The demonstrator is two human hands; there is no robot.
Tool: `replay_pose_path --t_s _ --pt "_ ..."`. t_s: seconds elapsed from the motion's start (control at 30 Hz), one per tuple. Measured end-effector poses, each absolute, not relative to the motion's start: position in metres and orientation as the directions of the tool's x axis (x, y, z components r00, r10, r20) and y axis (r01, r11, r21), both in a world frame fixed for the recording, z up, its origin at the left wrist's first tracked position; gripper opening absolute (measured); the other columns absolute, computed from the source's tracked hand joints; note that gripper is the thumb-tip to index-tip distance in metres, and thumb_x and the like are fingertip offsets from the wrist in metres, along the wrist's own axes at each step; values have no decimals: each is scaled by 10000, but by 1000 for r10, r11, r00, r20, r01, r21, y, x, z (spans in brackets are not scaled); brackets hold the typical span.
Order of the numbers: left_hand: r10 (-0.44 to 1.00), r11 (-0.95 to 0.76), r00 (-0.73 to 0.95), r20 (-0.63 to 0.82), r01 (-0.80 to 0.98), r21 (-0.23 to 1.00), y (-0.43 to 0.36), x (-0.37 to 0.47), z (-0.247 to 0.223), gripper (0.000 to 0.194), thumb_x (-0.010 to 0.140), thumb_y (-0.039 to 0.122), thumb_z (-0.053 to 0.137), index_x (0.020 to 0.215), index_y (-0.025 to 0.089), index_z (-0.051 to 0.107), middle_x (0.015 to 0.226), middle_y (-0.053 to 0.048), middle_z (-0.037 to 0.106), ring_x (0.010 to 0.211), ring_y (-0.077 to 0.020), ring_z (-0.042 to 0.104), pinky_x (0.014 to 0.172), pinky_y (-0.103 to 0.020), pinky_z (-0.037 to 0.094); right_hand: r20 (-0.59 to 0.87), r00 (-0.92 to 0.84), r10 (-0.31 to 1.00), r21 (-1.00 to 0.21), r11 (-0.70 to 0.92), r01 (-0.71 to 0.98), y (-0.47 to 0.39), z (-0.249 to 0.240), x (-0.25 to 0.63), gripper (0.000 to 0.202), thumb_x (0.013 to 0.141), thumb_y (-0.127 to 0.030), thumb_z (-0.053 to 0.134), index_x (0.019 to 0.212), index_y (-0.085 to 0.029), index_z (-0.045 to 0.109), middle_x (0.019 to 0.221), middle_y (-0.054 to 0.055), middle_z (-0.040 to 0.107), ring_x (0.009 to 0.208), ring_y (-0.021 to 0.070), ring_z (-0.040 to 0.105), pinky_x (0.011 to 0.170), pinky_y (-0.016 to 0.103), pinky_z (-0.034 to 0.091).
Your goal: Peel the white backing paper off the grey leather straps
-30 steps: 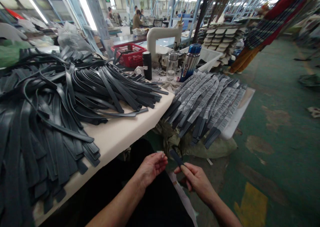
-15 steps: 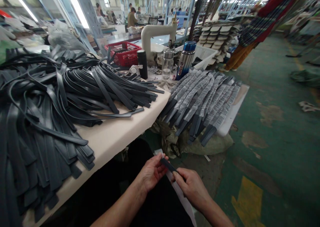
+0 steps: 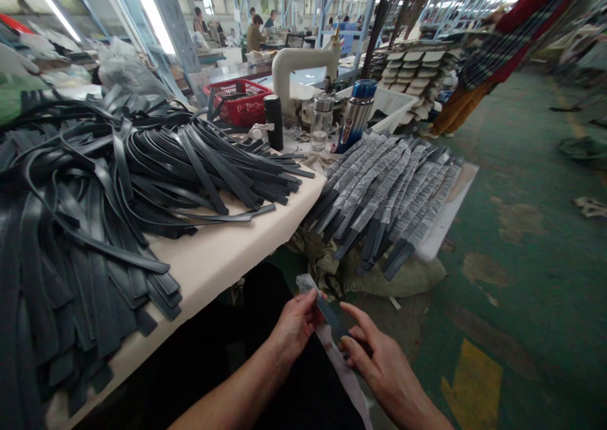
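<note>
Over my lap, a dark strap (image 3: 332, 319) slants between my two hands. My left hand (image 3: 298, 321) pinches its far end together with a whitish, see-through plastic strip (image 3: 306, 282). The strip's long tail hangs down below the strap, over my dark trousers. My right hand (image 3: 372, 354) grips the nearer part of the strap between thumb and fingers, its index finger stretched along it. To the left, a big heap of loose dark straps (image 3: 180, 158) covers the cream table (image 3: 227, 259). Straps wrapped in clear film (image 3: 389, 183) lie side by side ahead on the right.
Behind the heap stand a red basket (image 3: 241, 104), a black bottle (image 3: 273, 123), a glass jar (image 3: 321, 123), a blue steel flask (image 3: 355, 117) and a cream machine arm (image 3: 281, 69). A stuffed sack (image 3: 403, 278) lies under the wrapped straps. A person (image 3: 493, 69) stands at right.
My right index finger has straightened and the right hand has shifted slightly. More of the plastic strip's end shows above my left hand. The whole view has moved a little.
</note>
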State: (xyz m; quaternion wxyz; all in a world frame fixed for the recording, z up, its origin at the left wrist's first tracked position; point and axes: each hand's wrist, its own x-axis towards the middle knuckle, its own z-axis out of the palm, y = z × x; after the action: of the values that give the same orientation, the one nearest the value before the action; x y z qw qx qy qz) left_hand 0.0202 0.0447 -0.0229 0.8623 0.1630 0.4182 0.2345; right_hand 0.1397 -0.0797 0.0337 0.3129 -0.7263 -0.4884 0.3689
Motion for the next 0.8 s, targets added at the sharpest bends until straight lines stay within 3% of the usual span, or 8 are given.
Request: replay_pose_path --t_s 0.13,0.27,0.4,0.53,0.63,0.8 --pt "505 861 544 -670 -261 437 39 25 -19 195 777 313 731 846 131 713 855 -65 732 725 -124 645 651 -213 483 -193 297 935 -717 -341 608 -84 41 146 466 928 -373 400 1377 -249 399 652 -31 630 596 188 613 618 292 450" --pt "434 897 645 -629 -240 372 22 34 -20 255 728 335 771 820 104 717 724 -53 709 648 -123 625 647 -227 476 -206 367 907 -637 -409 653 -52 34 143 483 919 -331 348 1368 -176 435 749 37 687 709 235 659 666 335 460" --pt "494 868 578 -650 -289 403 31 34 -25 221 745 302 757 821 99 715 768 -63 721 670 -131 637 646 -228 469 -213 311 926 -666 -370 647 -48 41 143 562 918 -398 404 1433 -188 331 768 22 688 709 233 660 642 320 463" --pt "471 882 553 -687 -282 378 38 32 -27 171 785 284 724 845 125 707 850 -66 734 687 -117 642 641 -216 462 -202 300 932 -602 -360 713 -58 49 146 498 908 -363 402 1394 -257 403 698 -3 675 651 227 654 607 314 443" --pt "414 910 607 -678 -247 334 30 35 -25 210 763 313 742 839 120 708 791 -60 725 647 -124 631 668 -244 473 -216 327 920 -539 -392 746 -47 43 146 467 916 -313 366 1369 -239 453 778 40 713 715 250 680 631 328 441" --pt "455 890 555 -697 -312 333 38 35 -24 167 831 274 670 857 113 706 811 -64 729 695 -129 648 668 -233 475 -200 320 926 -584 -375 720 -42 46 147 494 911 -378 419 1385 -238 421 806 35 714 749 249 678 640 318 455"
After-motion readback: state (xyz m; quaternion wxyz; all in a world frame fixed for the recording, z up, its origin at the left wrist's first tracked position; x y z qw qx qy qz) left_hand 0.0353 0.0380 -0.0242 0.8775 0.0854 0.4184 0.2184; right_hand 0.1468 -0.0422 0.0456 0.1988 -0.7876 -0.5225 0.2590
